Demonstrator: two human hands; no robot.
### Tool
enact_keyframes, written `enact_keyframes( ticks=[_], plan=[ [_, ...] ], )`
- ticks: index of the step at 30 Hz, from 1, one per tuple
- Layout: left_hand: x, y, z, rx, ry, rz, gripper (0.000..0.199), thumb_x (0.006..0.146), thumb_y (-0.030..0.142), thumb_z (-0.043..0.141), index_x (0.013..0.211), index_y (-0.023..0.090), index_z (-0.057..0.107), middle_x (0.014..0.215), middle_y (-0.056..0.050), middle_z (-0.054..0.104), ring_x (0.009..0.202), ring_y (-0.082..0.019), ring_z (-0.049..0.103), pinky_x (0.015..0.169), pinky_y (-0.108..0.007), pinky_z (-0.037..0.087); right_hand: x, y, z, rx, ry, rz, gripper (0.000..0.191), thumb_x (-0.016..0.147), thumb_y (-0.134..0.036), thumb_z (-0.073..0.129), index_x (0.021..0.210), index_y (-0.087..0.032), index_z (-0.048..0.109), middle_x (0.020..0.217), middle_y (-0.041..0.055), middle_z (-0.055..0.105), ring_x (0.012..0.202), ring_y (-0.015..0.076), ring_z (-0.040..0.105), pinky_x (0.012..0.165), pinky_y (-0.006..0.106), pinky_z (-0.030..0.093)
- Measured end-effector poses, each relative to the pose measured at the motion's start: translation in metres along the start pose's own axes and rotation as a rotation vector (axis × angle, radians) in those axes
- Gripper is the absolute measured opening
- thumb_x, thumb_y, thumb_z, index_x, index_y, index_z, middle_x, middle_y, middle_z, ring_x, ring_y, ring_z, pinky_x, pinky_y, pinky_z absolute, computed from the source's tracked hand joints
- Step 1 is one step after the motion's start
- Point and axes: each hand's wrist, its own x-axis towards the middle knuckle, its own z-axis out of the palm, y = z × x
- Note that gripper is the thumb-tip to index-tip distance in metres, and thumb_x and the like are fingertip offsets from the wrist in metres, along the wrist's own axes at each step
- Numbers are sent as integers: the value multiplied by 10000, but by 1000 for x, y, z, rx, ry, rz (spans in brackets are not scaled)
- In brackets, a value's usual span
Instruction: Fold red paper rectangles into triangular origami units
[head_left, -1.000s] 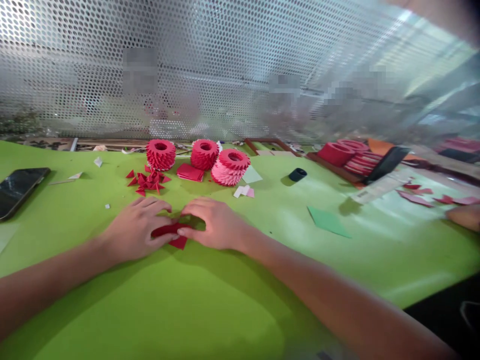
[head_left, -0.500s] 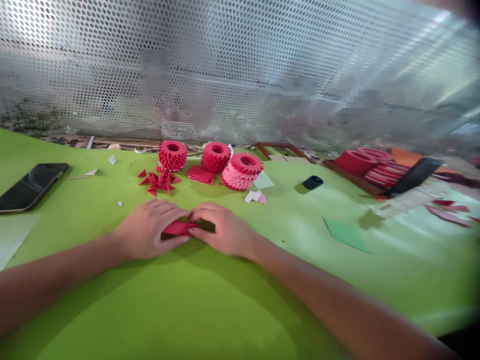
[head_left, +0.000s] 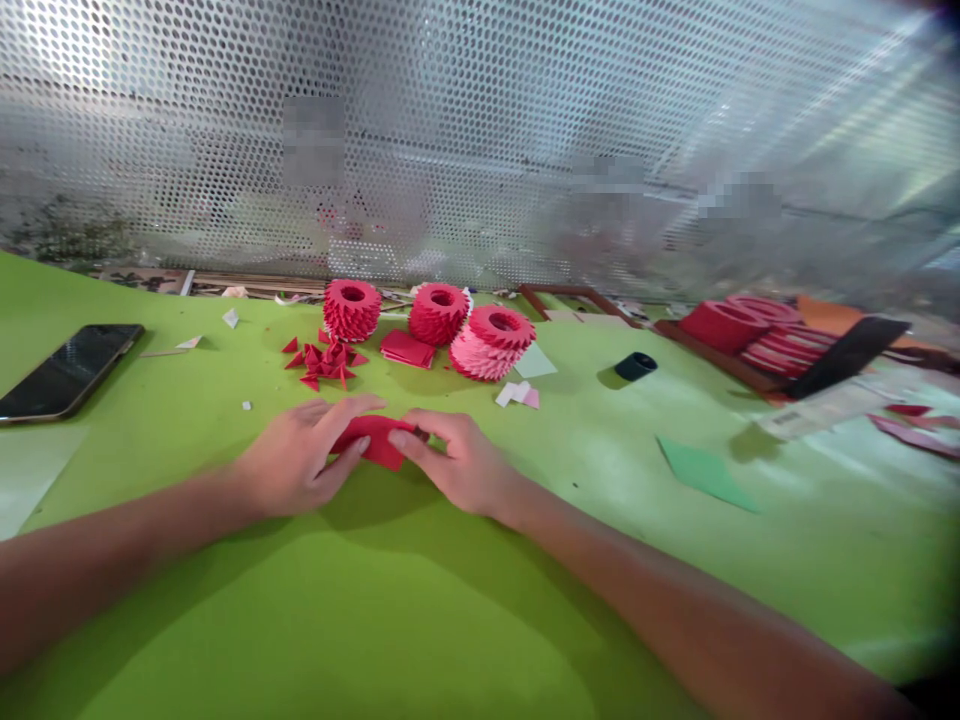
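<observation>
A red piece of paper [head_left: 384, 446] is held between both hands above the green table [head_left: 337, 620]. My left hand [head_left: 304, 455] grips its left part between thumb and fingers. Its right end is pinched by my right hand [head_left: 454, 455]. Just beyond my left hand lies a pile of small folded red pieces [head_left: 324, 362]. Behind the hands are a stack of red paper [head_left: 407, 349] and three ring-shaped paper pieces: a red one [head_left: 352, 312], another red one [head_left: 439, 315] and a pink and red one [head_left: 491, 345].
A phone [head_left: 71, 372] lies at the left. Rightward are a dark cylinder [head_left: 636, 367], green paper [head_left: 705, 472] and a box [head_left: 712, 362] of red rolls. Pale scraps [head_left: 517, 394] lie behind my right hand. A perforated metal sheet [head_left: 465, 130] stands behind the table.
The red paper has turned up between the hands and shows a wider flat face. My left fingers have lifted a little, and the hands' tips are slightly further apart. The view has shifted slightly.
</observation>
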Motion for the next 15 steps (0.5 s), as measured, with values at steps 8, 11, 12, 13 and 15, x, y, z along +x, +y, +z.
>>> enact_keyframes(
  ticks=[8,11,12,13,15],
  plan=[
    [1,-1,-2,29,39,55,501,895,452,623,1276,137,542,1085,-121,731,898,-259,710,806,-414,576,2,3,-3,180,-5,110,394,946,-490,512,744,-167,611,635,-10,544,559,111,467,512,228,342],
    [1,-1,-2,-21,52,67,377,925,425,604,1192,158,611,1003,-80,753,828,-222,711,761,-370,573,2,4,-3,115,-19,90,397,955,-478,504,751,-160,628,629,-9,549,557,109,467,512,227,334],
    [1,-2,-2,-47,58,56,350,927,423,604,1157,159,629,970,-69,757,801,-211,710,741,-355,571,1,3,-3,93,-23,81,383,957,-468,506,779,-158,645,644,-5,569,559,109,476,512,226,337],
    [1,-2,-3,-75,62,36,332,926,424,607,1120,158,644,939,-61,758,773,-202,707,718,-340,570,1,2,-3,76,-24,73,365,960,-456,506,821,-157,662,666,1,593,561,108,486,510,225,341],
    [2,-1,-4,-128,56,-28,293,919,422,616,1041,160,669,892,-45,757,728,-186,702,667,-310,564,1,0,-3,66,-26,55,340,967,-442,499,924,-160,685,717,12,641,564,109,509,503,221,357]
  ],
)
